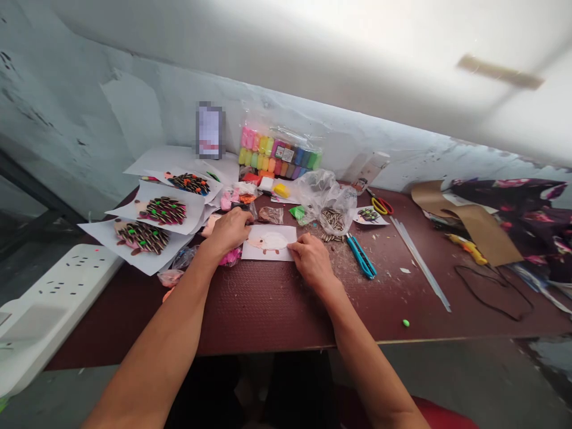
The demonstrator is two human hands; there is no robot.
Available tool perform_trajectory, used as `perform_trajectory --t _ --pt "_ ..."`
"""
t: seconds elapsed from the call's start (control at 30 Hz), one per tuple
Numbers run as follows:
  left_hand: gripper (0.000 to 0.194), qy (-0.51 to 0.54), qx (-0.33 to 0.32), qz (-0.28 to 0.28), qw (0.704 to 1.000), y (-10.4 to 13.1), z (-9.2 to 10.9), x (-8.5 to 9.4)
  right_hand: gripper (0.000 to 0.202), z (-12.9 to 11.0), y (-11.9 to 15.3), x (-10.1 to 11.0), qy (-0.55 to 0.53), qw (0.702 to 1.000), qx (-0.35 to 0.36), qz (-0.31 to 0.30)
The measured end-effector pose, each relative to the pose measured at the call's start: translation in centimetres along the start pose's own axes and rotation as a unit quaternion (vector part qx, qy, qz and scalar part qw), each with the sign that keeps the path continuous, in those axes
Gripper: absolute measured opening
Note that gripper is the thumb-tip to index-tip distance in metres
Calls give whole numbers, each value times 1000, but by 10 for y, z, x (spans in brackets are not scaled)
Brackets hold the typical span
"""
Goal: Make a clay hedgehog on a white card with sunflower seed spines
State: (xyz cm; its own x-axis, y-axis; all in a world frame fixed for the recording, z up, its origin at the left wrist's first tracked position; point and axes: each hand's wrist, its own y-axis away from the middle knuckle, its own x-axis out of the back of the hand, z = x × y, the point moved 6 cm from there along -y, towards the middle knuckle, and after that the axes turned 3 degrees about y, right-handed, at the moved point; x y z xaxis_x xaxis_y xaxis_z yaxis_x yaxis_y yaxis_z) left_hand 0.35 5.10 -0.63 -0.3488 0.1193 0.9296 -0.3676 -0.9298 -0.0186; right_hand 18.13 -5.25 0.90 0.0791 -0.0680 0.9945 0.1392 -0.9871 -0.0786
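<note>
Seen from above through the head camera, my two bare hands rest on a dark red worktop (268, 316), either side of a small white card (250, 251). The card lies flat at the centre, bearing a pale hedgehog shape with a pinkish snout to the left and brown feet below.

My left hand (230, 229) is bent over the card's upper left corner; its fingertips are partly hidden, so I cannot tell whether its grip holds anything. My right hand (313, 259) has thumb and forefinger drawn close together at the card's right edge, a narrow grip, though I cannot tell if it pinches the card or only presses it.

Behind the card sits a packet of brown material (270, 215). To the right, a clear bag holds striped seeds (334, 219), with more spilled below it, just beside a blue cutter (361, 256). Farther right lie scissors (383, 206), long translucent sticks (420, 262) and a yellow glue gun (467, 248). On the left, overlapping sheets carry spiky hedgehogs (163, 210) dotted green and orange.
</note>
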Motion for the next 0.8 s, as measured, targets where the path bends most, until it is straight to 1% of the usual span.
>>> perform_trajectory --t 0.13,0.27,0.4,0.63,0.8 --pt "33 -4 -2 -2 1000 1 1 0 26 -1 3 1 40 999 14 11" --pt "33 1 -3 2 1000 0 0 -1 29 0 5 1 35 999 5 16" --pt "34 1 -2 0 1000 -1 0 -2 28 0 6 1 36 999 1 8" --pt "33 2 1 -1 1000 -1 0 -1 29 -3 6 1 78 997 19 -8" --pt "34 1 0 2 1000 -1 0 -1 30 2 7 2 62 998 -6 3"
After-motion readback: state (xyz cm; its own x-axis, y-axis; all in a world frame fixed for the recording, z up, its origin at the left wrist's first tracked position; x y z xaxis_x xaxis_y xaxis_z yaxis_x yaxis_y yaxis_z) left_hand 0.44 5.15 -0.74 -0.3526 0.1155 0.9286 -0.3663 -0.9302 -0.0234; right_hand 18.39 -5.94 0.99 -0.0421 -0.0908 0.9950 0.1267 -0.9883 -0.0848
